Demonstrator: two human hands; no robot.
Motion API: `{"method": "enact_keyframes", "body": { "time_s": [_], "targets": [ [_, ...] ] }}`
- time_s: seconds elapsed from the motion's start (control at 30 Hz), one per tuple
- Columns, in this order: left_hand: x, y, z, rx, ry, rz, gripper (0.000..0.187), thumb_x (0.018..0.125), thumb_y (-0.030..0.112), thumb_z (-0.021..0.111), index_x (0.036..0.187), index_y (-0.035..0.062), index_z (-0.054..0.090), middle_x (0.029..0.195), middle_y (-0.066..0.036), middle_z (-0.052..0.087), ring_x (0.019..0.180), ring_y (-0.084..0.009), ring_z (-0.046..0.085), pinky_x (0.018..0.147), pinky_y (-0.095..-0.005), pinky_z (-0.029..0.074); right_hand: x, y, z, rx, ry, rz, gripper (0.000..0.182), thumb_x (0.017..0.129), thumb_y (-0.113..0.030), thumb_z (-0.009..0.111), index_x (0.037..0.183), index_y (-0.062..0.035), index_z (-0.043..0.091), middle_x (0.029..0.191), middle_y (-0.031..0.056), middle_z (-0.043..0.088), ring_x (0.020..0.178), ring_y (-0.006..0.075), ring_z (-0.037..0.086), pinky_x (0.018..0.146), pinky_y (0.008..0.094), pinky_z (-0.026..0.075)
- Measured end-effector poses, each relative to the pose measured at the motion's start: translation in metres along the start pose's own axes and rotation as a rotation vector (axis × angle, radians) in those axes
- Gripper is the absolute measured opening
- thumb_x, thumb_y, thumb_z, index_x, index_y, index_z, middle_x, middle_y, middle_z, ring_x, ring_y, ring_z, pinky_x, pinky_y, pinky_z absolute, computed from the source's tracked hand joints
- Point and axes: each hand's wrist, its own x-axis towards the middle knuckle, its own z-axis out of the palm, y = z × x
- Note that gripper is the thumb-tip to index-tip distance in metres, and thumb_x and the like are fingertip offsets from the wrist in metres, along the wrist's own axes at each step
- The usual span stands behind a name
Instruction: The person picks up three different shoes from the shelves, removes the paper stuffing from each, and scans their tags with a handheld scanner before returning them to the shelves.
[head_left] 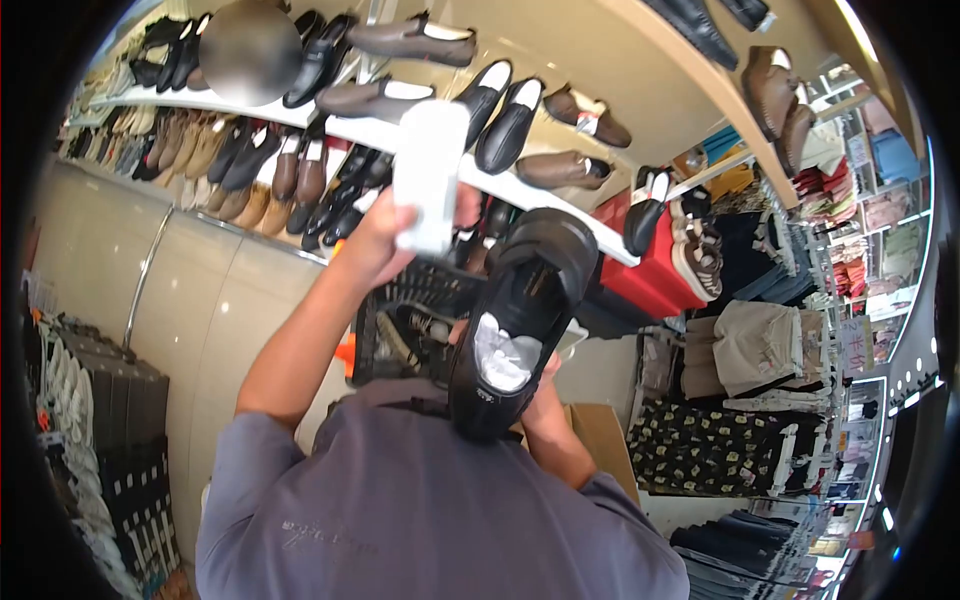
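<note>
Far side, left to right: shoe shelf point(350, 130) with rows of footwear. Right: hanging clothes point(750, 350). Centre, beyond the shoe: black basket point(430, 290), sneakers inside. Centre, nearer: black shoe point(540, 300), opening toward the camera, gripped by the right hand point(545, 385), whose fingers show at both sides of it. Just left of and farther than the shoe: white elongated object point(430, 180), blurred, clasped in the left hand point(375, 240). Smallest: crumpled white stuffing point(505, 355) inside the shoe's near part.

Rows of shoes point(270, 215) fill white shelves point(550, 208) near a glossy tiled floor point(210, 300). Clothes point(755, 345) hang at right, where small lights point(887, 519) glow.
</note>
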Motion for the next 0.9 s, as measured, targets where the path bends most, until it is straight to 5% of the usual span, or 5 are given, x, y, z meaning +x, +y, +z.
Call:
{"method": "enact_keyframes", "body": {
  "time_s": [0.13,0.27,0.4,0.73,0.9],
  "targets": [
    [0.023,0.011,0.036,-0.269,-0.228,-0.053,0.088,0.068,0.067,0.066,0.112,-0.0084,0.052,0.129,-0.034,0.046,0.120,-0.0400,0.049,0.106,-0.0465,0.036,-0.002,0.020,-0.015,0.032,-0.100,-0.048,0.088,0.075,-0.070,0.058,0.121,0.0037,0.048,0.112,0.0175,0.058,0.092,0.0187,0.059,0.076,0.0284,0.050],
    [0.036,-0.012,0.037,-0.455,-0.343,0.000,0.079,0.070,0.062,0.064,0.114,-0.0032,0.056,0.114,-0.021,0.060,0.121,-0.0388,0.049,0.105,-0.0438,0.039,-0.009,0.005,0.018,-0.122,-0.027,0.041,0.046,0.097,-0.037,0.044,0.117,0.0038,0.052,0.113,0.0124,0.059,0.097,0.0147,0.057,0.083,0.0242,0.046],
    [0.040,-0.015,0.047,-0.365,-0.371,0.009,0.078,0.071,0.064,0.062,0.110,-0.0031,0.057,0.095,-0.011,0.060,0.119,-0.0392,0.050,0.098,-0.0453,0.045,-0.008,0.025,-0.017,0.019,0.022,0.197,0.039,0.098,-0.024,0.039,0.120,0.0050,0.052,0.114,0.0124,0.059,0.103,0.0183,0.057,0.091,0.0263,0.045],
    [0.025,-0.032,0.034,-0.411,-0.203,0.007,0.073,0.079,0.065,0.051,0.100,-0.0040,0.056,0.115,-0.032,0.054,0.115,-0.0338,0.052,0.097,-0.0415,0.046,-0.040,0.043,-0.043,0.200,0.468,-0.152,0.051,0.090,-0.030,0.063,0.129,-0.0005,0.046,0.119,0.0140,0.057,0.101,0.0246,0.061,0.085,0.0395,0.053],
    [0.020,-0.028,0.036,-0.358,-0.153,0.000,0.072,0.080,0.067,0.045,0.095,-0.0025,0.055,0.118,-0.032,0.053,0.117,-0.0362,0.051,0.099,-0.0420,0.044,-0.053,0.015,-0.030,-0.342,0.509,-0.461,0.047,0.079,-0.011,0.071,0.120,0.0003,0.050,0.099,0.0077,0.057,0.083,0.0167,0.057,0.074,0.0307,0.047]
  ]
}}
